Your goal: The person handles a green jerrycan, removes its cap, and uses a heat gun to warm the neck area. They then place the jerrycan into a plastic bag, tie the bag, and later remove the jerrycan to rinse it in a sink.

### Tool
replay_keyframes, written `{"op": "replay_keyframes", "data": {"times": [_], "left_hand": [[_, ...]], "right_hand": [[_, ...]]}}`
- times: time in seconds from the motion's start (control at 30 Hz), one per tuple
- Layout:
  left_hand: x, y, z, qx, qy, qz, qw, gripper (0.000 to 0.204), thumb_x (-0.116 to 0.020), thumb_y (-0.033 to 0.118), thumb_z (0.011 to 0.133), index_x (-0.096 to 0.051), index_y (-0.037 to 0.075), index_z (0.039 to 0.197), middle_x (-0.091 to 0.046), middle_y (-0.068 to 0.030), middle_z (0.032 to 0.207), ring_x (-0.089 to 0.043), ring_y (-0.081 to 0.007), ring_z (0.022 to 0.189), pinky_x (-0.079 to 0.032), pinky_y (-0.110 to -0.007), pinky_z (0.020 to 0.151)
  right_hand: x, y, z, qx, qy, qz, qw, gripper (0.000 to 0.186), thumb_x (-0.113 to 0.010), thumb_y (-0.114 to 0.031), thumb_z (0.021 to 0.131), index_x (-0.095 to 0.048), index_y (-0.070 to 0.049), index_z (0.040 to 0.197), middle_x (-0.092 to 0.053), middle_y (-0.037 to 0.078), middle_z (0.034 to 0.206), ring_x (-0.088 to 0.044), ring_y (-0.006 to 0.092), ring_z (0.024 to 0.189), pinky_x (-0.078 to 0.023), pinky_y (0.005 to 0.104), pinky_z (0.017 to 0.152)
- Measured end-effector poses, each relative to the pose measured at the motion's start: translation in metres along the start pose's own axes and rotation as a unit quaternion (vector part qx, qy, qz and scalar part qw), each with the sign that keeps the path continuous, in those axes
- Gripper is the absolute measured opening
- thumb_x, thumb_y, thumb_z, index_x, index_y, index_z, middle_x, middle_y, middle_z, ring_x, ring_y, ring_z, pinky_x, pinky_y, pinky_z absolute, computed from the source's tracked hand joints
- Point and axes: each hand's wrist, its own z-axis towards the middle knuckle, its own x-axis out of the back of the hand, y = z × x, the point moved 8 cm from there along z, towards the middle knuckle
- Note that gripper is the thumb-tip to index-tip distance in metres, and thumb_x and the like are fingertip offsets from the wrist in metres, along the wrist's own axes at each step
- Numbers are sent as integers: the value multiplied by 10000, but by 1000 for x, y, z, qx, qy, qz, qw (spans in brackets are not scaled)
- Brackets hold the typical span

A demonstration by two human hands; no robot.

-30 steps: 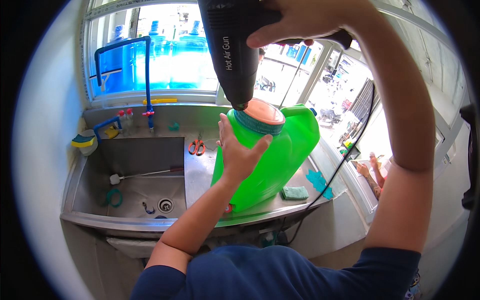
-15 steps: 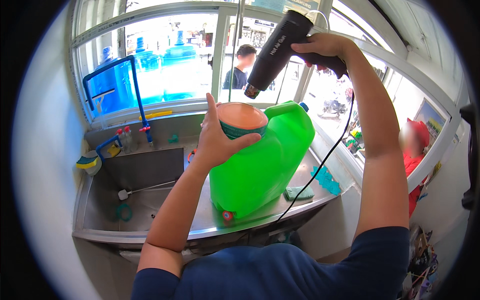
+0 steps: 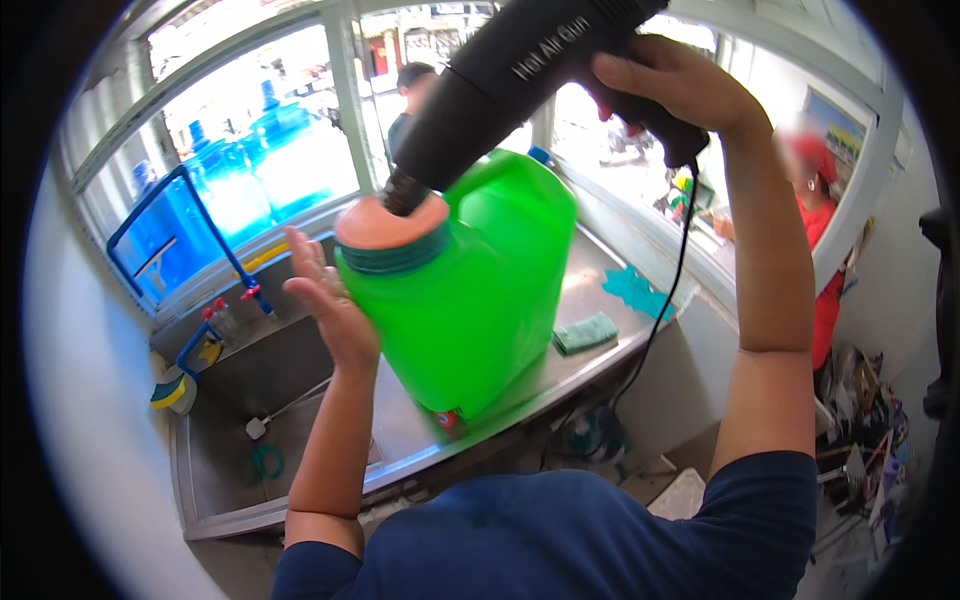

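Above the green plastic jug (image 3: 450,330), a black heat gun (image 3: 500,80) slants down, its metal nozzle pointing at the peach lid (image 3: 380,226); whether the two touch cannot be told. The right hand (image 3: 690,85) is wrapped around the handle, raised up and right of the jug, presumably so the barrel can aim downward while the fingers stay away from the nozzle. At the jug's left shoulder, the left hand (image 3: 342,318) is open, fingers apart and gripping nothing; its edge seems to rest against the plastic, likely to steady it. A teal band (image 3: 400,254) rings the neck under the lid.

The jug stands on a stainless-steel counter (image 3: 402,425), with a sink basin (image 3: 290,370) to its left. Right of it lie a folded green cloth (image 3: 585,334) and teal scraps (image 3: 638,290), beside the hanging black cord (image 3: 683,250). Beyond it, blue water bottles (image 3: 230,185) show through the window, and a person in red (image 3: 822,220) is farther right.
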Motion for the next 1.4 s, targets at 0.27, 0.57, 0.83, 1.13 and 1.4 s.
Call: {"op": "replay_keyframes", "data": {"times": [0.27,0.57,0.83,1.13,1.4], "left_hand": [[20,40,-51,-199,-16,137,970,918,-147,724,936,-191,15,1517,-196,-138,1590,-218,-278,1455,-131,-424,1186],[-150,-19,-185,-245,-381,226,862,616,-697,404,868,-478,86,1348,-547,-197,1255,-586,-319,1059,-490,-432,896],[-370,-292,-236,28,-419,279,863,372,-738,217,819,-665,38,1137,-654,-198,1066,-632,-366,979,-504,-426,867],[-403,-435,-251,201,-391,449,778,288,-758,324,790,-746,148,1017,-617,-139,1101,-604,-306,1037,-486,-393,904],[-391,-401,-230,262,-309,280,870,251,-768,164,816,-721,93,1052,-688,-82,953,-649,-158,808,-524,-298,727]], "right_hand": [[-39,155,-130,-68,133,218,964,446,-773,-116,669,-645,11,1078,-666,108,925,-646,203,797,-533,333,750],[-122,290,-382,-264,322,497,762,621,-725,-219,679,-512,54,1196,-596,201,1127,-649,227,800,-551,346,721],[-67,327,-461,-295,389,413,769,649,-716,-217,650,-545,37,1222,-593,221,1197,-658,238,806,-548,351,749],[-76,339,-510,-346,380,401,758,587,-700,-123,669,-573,27,1222,-632,204,1162,-686,251,834,-569,376,769],[-61,352,-500,-334,380,435,745,599,-710,-152,658,-573,27,1213,-641,198,1117,-680,259,812,-569,371,734]]}}
